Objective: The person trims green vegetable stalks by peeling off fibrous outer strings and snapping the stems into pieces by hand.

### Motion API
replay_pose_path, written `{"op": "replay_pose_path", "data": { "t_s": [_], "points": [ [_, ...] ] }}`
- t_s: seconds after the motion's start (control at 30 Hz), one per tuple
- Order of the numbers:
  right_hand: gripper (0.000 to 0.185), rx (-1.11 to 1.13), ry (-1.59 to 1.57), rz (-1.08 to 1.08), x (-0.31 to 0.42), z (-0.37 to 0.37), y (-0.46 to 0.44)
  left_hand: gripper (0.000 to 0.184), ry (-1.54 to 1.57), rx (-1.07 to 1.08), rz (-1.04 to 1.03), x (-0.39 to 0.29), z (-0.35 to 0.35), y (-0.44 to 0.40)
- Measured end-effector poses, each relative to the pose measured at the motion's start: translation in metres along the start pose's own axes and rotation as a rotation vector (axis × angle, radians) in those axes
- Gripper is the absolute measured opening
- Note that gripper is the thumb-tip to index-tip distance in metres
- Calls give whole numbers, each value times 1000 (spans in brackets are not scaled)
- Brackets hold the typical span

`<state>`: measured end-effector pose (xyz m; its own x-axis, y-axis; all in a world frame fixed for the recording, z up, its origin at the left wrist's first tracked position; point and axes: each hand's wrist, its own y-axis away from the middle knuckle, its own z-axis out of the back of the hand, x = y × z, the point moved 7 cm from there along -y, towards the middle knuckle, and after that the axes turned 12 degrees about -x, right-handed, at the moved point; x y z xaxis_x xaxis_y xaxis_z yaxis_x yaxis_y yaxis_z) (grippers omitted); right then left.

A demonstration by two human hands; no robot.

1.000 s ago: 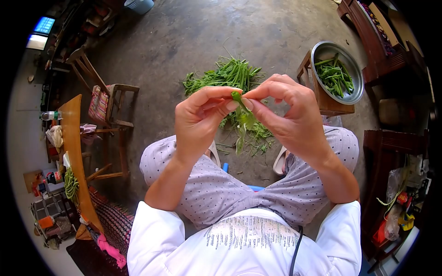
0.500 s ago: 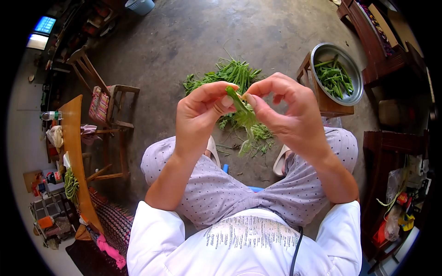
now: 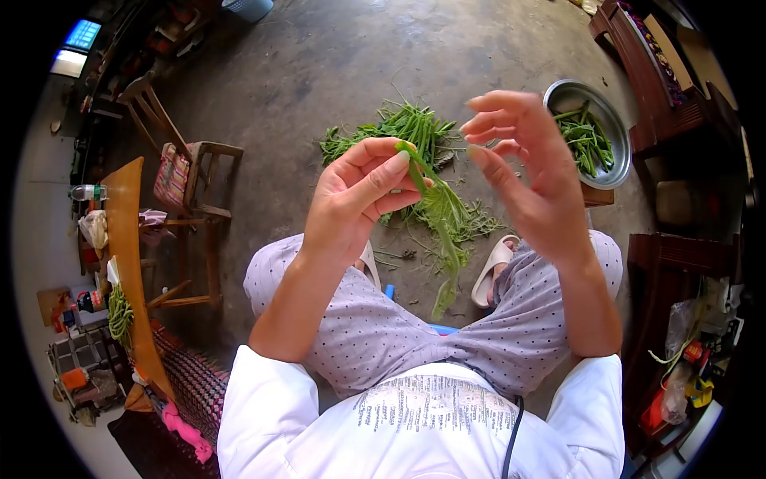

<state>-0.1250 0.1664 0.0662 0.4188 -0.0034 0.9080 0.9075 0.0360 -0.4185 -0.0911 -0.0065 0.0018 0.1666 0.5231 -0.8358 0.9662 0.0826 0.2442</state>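
Thumb and fingers of my left hand pinch the top end of a green leafy stem, which hangs down between my knees. My right hand is raised to the right of it, fingers apart and slightly blurred, with nothing visible in them. Beyond my hands a pile of green stalks lies on the floor, with loose bits of greens scattered nearer my feet. A metal basin at the right contains more cut green stems.
The basin rests on a wooden stool. To the left are a wooden chair and a wooden table with a bottle and bags. A blue basket is at the top. Dark wooden furniture lines the right side.
My right hand has let go of the stem's top and moved right, its fingers spreading. The stem now hangs longer and lower from my left hand.
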Motion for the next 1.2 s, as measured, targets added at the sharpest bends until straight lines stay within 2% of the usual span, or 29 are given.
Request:
{"op": "replay_pose_path", "data": {
  "t_s": [0.13,0.3,0.4,0.57,0.8,0.9,0.97,1.0,1.07,1.13,1.2],
  "points": [
    [18,152,259,178,9,-13,7,18,31,30,34,4,0,0],
    [16,187,228,82,-3,-20,13,16,-77,28,-25,1,-4,2],
    [14,184,263,99,-1,-20,13,17,-150,-28,-54,-2,-1,2],
    [9,143,354,280,7,-24,17,13,-262,59,-149,-6,-5,3],
    [9,159,341,272,6,-25,18,16,-298,83,-224,-9,-9,5],
    [8,104,278,157,0,-23,17,19,-309,75,-308,-12,-15,8],
    [7,89,244,60,-2,-21,16,16,-411,-34,-464,-16,-15,12],
    [7,88,245,61,-1,-22,16,16,-410,-33,-465,-15,-17,14],
    [7,82,222,-1,-4,-21,16,13,-591,-113,-670,-23,-22,21],
    [8,83,213,-28,-6,-20,16,13,-643,-142,-723,-25,-23,23],
    [8,84,203,-57,-8,-20,17,15,-802,-156,-919,-31,-29,30]
  ]
}}
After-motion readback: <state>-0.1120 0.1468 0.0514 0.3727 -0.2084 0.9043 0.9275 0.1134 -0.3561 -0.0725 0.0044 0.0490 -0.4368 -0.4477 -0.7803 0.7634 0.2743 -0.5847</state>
